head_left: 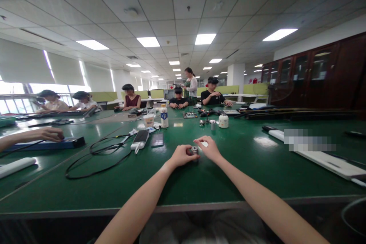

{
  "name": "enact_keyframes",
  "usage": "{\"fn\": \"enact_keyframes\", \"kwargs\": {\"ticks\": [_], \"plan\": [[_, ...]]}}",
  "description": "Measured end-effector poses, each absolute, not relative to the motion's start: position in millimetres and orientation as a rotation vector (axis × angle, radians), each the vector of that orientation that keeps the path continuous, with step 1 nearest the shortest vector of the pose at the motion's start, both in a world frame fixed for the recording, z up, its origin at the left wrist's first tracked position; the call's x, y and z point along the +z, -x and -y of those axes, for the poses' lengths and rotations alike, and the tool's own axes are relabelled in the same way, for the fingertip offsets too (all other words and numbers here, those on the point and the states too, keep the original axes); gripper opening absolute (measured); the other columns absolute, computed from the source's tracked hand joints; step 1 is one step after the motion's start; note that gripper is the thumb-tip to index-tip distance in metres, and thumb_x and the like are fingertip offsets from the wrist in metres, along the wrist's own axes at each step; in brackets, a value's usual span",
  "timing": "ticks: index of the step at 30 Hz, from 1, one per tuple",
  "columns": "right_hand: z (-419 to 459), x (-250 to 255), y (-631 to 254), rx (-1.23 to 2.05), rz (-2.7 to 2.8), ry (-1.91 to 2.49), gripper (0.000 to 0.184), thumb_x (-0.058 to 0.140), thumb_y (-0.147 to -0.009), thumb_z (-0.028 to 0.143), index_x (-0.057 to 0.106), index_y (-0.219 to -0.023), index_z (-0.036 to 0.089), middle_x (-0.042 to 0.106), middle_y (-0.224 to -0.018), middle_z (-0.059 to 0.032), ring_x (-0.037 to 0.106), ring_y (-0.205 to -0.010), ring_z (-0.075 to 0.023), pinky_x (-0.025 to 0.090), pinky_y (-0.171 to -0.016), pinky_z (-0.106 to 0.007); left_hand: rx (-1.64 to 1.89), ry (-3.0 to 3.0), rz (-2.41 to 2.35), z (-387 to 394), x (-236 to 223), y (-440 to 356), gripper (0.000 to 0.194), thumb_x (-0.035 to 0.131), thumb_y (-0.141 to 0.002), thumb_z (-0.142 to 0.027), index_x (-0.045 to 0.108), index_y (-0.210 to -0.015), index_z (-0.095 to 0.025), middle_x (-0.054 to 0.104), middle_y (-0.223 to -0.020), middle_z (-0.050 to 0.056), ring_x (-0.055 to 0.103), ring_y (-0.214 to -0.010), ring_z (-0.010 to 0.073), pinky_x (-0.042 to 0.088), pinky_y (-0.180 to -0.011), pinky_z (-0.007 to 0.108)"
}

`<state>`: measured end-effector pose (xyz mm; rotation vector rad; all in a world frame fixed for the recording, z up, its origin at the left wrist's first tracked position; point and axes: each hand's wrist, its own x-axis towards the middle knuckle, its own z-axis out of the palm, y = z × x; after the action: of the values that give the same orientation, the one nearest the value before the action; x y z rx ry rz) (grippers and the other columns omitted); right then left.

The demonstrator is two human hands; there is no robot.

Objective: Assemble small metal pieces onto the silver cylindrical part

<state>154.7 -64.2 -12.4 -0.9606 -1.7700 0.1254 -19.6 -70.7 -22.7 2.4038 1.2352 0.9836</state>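
Observation:
Both my arms reach forward over a green table (246, 167). My left hand (180, 156) is curled round a small silver cylindrical metal part (195, 150) that rests on or just above the tabletop. My right hand (209, 147) meets it from the right, fingers pinched on the top of the same part. The part is mostly hidden between the two hands.
A phone on a white power bank (140, 138) with a looping black cable (97, 156) lies left of my hands. A white bottle (164, 116), a cup (148, 120), small metal parts (212, 124) and a white jar (223, 120) stand further back. Another person's hand (48, 134) rests at left; several people sit at the far end.

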Motion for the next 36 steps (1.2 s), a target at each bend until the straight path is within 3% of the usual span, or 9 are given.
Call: {"fn": "enact_keyframes", "kwargs": {"ticks": [11, 15, 20, 24, 28, 36], "plan": [[41, -34, -182, 0.112, 1.905, 1.698, 0.031, 0.063, -0.068, 0.056, 0.073, -0.089, 0.035, 0.061, -0.109, -0.0070, 0.047, -0.107, -0.0323, 0.037, -0.085, -0.045, 0.990, -2.394, -1.263, 74, -21, 19, 0.047, 0.063, -0.065, -0.058, 0.067, -0.082, -0.014, 0.055, -0.061, -0.001, 0.043, -0.053, 0.0090, 0.029, -0.049, 0.019], [41, -35, -182, 0.116, 1.916, 1.566, 0.035, 0.067, -0.067, 0.047, 0.068, -0.100, 0.038, 0.062, -0.113, -0.0018, 0.048, -0.110, -0.0297, 0.037, -0.088, -0.045, 0.992, -2.401, -1.250, 76, -19, 19, 0.047, 0.063, -0.065, -0.057, 0.067, -0.082, -0.014, 0.055, -0.061, -0.001, 0.044, -0.054, 0.0091, 0.030, -0.050, 0.019], [37, -38, -183, 0.316, 1.931, 1.300, 0.028, 0.067, -0.068, 0.031, 0.070, -0.097, 0.029, 0.072, -0.088, -0.0017, 0.064, -0.089, -0.0236, 0.045, -0.083, -0.040, 0.988, -2.402, -1.255, 77, -19, 19, 0.047, 0.062, -0.066, -0.057, 0.066, -0.080, -0.013, 0.056, -0.061, -0.001, 0.046, -0.054, 0.0097, 0.030, -0.050, 0.020], [33, -41, -184, 0.461, 1.902, 1.151, 0.021, 0.068, -0.066, 0.023, 0.072, -0.087, 0.024, 0.073, -0.076, -0.0025, 0.068, -0.076, -0.0217, 0.050, -0.076, -0.036, 0.990, -2.397, -1.264, 77, -19, 19, 0.048, 0.063, -0.065, -0.058, 0.067, -0.083, -0.013, 0.057, -0.061, 0.000, 0.046, -0.055, 0.0103, 0.030, -0.050, 0.020], [35, -35, -181, 0.511, 1.800, 1.100, 0.018, 0.066, -0.067, 0.023, 0.071, -0.084, 0.020, 0.073, -0.075, -0.0053, 0.068, -0.072, -0.0208, 0.052, -0.069, -0.033, 0.985, -2.398, -1.261, 76, -19, 19, 0.049, 0.062, -0.065, -0.058, 0.067, -0.082, -0.013, 0.055, -0.060, -0.001, 0.045, -0.054, 0.0099, 0.030, -0.050, 0.020], [66, -9, -157, 0.483, 1.744, 0.802, 0.016, 0.062, -0.073, 0.029, 0.066, -0.082, 0.016, 0.070, -0.078, -0.0059, 0.066, -0.073, -0.0173, 0.051, -0.071, -0.031, 0.998, -2.403, -1.232, 75, -21, 18, 0.044, 0.062, -0.068, -0.055, 0.066, -0.078, -0.013, 0.056, -0.060, -0.001, 0.044, -0.054, 0.0091, 0.029, -0.050, 0.019]]}}
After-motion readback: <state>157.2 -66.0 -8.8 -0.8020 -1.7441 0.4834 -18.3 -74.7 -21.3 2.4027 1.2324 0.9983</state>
